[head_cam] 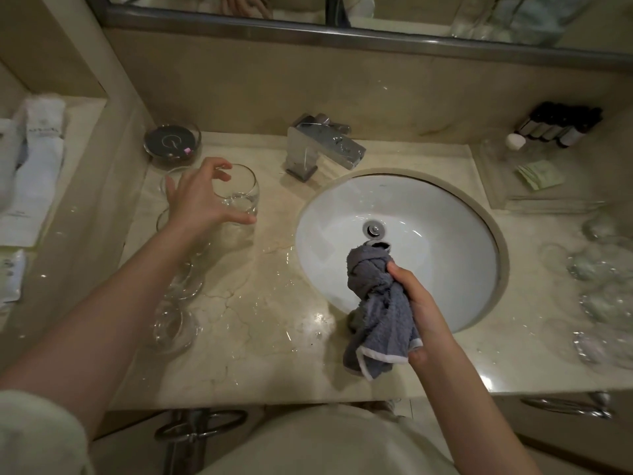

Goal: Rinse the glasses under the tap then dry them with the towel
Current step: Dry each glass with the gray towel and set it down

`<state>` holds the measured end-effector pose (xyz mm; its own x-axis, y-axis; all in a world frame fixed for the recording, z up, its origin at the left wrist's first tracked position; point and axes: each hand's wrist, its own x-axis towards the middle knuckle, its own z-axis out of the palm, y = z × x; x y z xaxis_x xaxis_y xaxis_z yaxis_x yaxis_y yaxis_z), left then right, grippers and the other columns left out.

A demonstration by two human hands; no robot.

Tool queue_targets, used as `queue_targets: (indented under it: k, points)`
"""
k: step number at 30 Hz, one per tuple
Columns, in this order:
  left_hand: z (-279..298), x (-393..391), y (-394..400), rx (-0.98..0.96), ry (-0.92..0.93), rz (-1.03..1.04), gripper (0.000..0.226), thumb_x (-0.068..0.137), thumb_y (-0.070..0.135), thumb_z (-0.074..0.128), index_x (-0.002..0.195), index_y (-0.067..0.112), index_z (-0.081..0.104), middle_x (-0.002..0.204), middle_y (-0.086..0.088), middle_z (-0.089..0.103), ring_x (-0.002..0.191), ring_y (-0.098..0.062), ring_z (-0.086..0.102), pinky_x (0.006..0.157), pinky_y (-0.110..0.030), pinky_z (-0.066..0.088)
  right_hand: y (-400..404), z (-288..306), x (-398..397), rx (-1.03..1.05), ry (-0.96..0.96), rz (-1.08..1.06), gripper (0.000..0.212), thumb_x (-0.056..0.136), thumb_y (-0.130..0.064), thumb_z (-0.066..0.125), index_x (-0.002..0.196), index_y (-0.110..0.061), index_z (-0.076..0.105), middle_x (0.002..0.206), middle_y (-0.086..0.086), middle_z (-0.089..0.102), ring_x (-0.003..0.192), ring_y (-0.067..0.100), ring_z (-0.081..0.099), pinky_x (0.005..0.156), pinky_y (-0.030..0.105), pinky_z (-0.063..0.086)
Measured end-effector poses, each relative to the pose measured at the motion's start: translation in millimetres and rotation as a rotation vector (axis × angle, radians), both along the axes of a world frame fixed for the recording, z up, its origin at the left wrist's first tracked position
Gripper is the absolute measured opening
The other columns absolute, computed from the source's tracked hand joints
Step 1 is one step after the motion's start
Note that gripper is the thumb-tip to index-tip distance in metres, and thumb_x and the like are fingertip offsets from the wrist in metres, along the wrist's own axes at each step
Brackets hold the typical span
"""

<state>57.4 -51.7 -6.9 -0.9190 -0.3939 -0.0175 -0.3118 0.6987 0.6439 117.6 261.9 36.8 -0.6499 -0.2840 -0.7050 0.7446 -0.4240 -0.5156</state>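
A clear stemless glass stands upright on the marble counter, left of the tap. My left hand hovers over its rim with fingers spread, thumb by its near side; no firm grip shows. More clear glasses stand in a row under my left forearm. My right hand is closed around a bunched grey towel with a white edge, held over the front of the white sink. No water runs from the tap.
Several more glasses crowd the counter at the far right. A round glass dish sits behind the left glasses. Small dark bottles and a green packet stand at the back right. Folded white towels lie on the left shelf.
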Motion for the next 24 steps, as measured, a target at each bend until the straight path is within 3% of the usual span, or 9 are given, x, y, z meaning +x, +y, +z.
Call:
queue_targets:
  k: [6, 9, 12, 17, 24]
  points:
    - [-8, -8, -14, -0.053, -0.098, 0.021, 0.097, 0.043, 0.049, 0.093, 0.127, 0.034, 0.045, 0.118, 0.016, 0.057, 0.132, -0.012, 0.036, 0.115, -0.059, -0.001, -2, -11, -5, 0.033, 0.004, 0.028, 0.023, 0.075, -0.031, 0.061, 0.089, -0.013, 0.067, 0.070, 0.005, 0.063, 0.056, 0.018, 0.057, 0.054, 0.025, 0.050]
    - [-11, -9, -14, -0.072, -0.103, 0.013, 0.098, 0.046, 0.044, 0.093, 0.130, 0.032, 0.045, 0.134, 0.012, 0.049, 0.141, -0.011, 0.022, 0.114, -0.060, -0.007, -3, -13, -7, 0.048, -0.019, 0.030, 0.023, 0.074, -0.031, 0.063, 0.087, -0.013, 0.068, 0.069, 0.006, 0.063, 0.057, 0.019, 0.057, 0.055, 0.026, 0.049]
    - [-16, -11, -17, -0.112, -0.115, 0.011, 0.097, 0.044, 0.046, 0.093, 0.128, 0.032, 0.047, 0.150, 0.007, 0.033, 0.148, -0.015, 0.006, 0.112, -0.066, -0.007, -5, -14, -8, 0.069, -0.030, 0.036, 0.024, 0.075, -0.031, 0.063, 0.090, -0.013, 0.067, 0.071, 0.006, 0.062, 0.058, 0.020, 0.056, 0.055, 0.027, 0.050]
    - [-27, -17, -18, -0.172, -0.170, 0.060, 0.098, 0.040, 0.055, 0.092, 0.125, 0.039, 0.046, 0.158, 0.003, 0.013, 0.148, -0.021, -0.004, 0.109, -0.070, -0.007, -6, -15, -9, 0.098, -0.044, 0.036, 0.027, 0.074, -0.031, 0.065, 0.092, -0.012, 0.067, 0.070, 0.007, 0.063, 0.056, 0.020, 0.058, 0.053, 0.027, 0.051]
    - [-34, -25, -19, -0.216, -0.236, 0.093, 0.099, 0.041, 0.064, 0.087, 0.127, 0.040, 0.043, 0.157, 0.000, 0.011, 0.147, -0.023, -0.002, 0.112, -0.065, 0.005, -10, -15, -10, 0.049, -0.034, 0.073, 0.026, 0.077, -0.031, 0.063, 0.096, -0.013, 0.067, 0.069, 0.007, 0.064, 0.053, 0.020, 0.059, 0.050, 0.028, 0.052]
